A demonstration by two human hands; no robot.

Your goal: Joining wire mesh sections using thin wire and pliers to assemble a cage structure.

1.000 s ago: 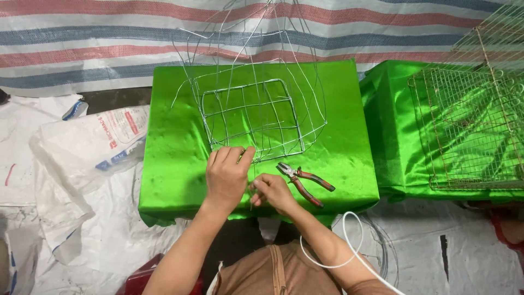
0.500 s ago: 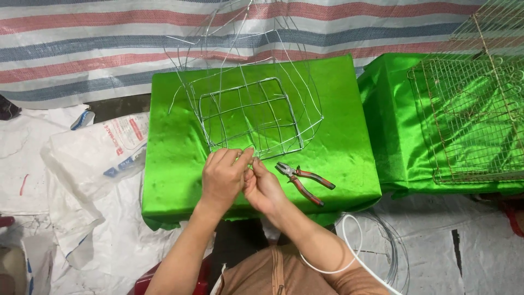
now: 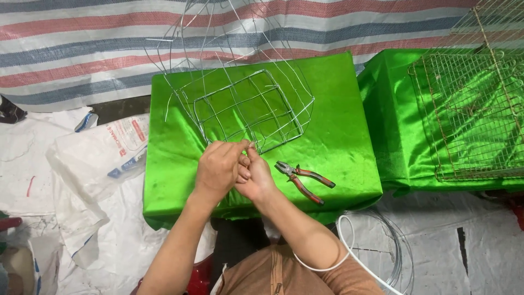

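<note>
**Hands together on the wire frame**

Your left hand [image 3: 218, 166] and right hand [image 3: 255, 177] have come together since a moment ago. Both now pinch the near edge of the wire frame [image 3: 248, 109], which sits in the middle of the green table [image 3: 174, 164]. The pliers [image 3: 303, 180] lie untouched just to the right, so this is finger work

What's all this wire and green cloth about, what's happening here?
A person has both hands, left hand and right hand, pressed together at the near corner of a wire frame that sits on a green-covered block. Pliers lie untouched beside the right hand. A finished-looking mesh cage rests on a second green block.
</note>
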